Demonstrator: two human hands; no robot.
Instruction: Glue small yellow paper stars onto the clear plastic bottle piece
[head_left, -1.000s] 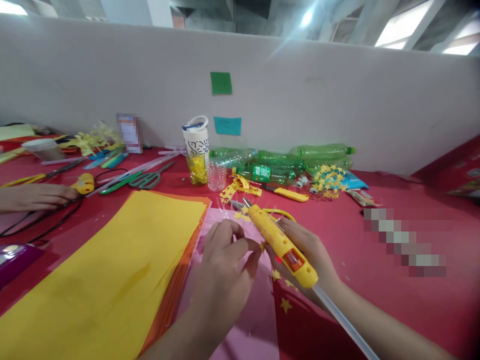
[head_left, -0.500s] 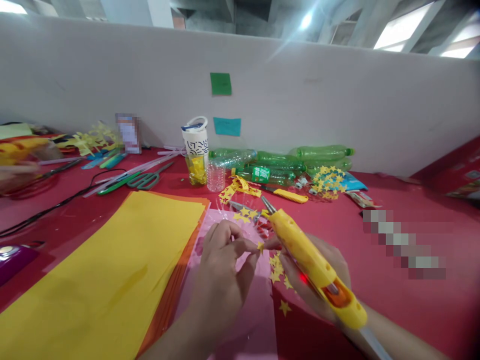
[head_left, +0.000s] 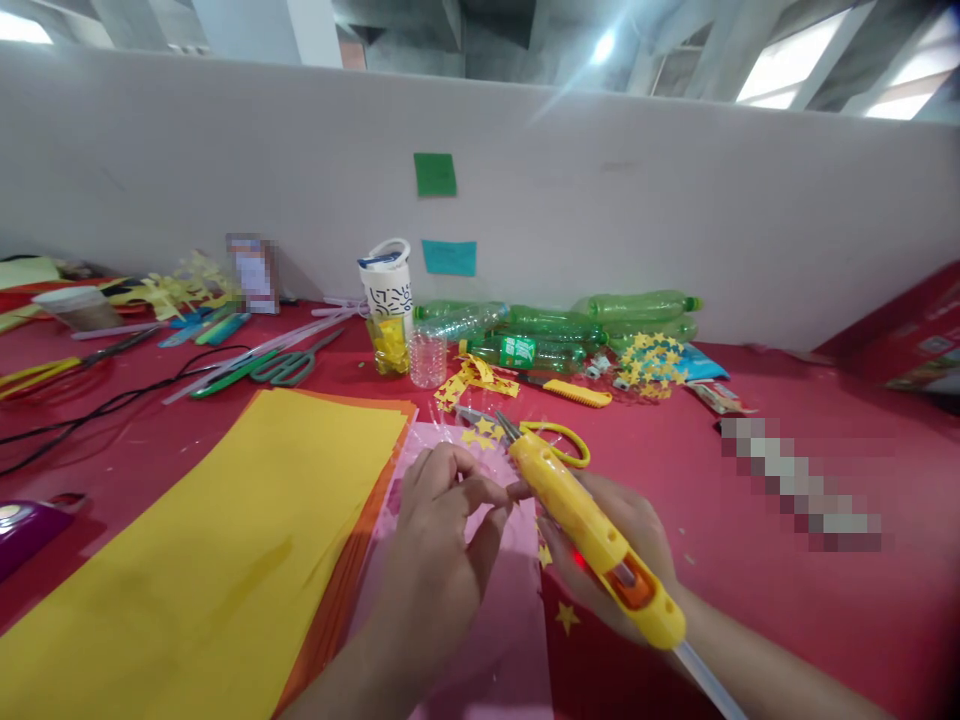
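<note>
My right hand [head_left: 626, 520] is wrapped round a yellow hot glue gun [head_left: 577, 505]. A clear glue stick trails from its back end, and a red light glows on its side. Over the pink paper [head_left: 487, 640], my left hand [head_left: 439, 540] is closed in a pinch on a small yellow star, now almost hidden by the fingertips. My right forefinger reaches to that pinch. Beyond the hands, a small star cluster [head_left: 482, 433] lies beside yellow-handled scissors [head_left: 566, 440]. One loose star [head_left: 567, 617] rests on the red tabletop below my right hand.
Yellow sheets [head_left: 225, 520] over orange ones lie at left. Green plastic bottles [head_left: 559, 322], a white patterned tumbler [head_left: 388, 285] and a clear cup [head_left: 428, 362] stand or lie along the back wall. A yellow box cutter [head_left: 577, 392] and a heap of stars [head_left: 654, 362] are in front of the bottles.
My right hand and the glue gun have shifted left toward my left hand, uncovering the yellow scissor handle. The pinched star is now mostly covered. Another person's blurred hand at far left is gone.
</note>
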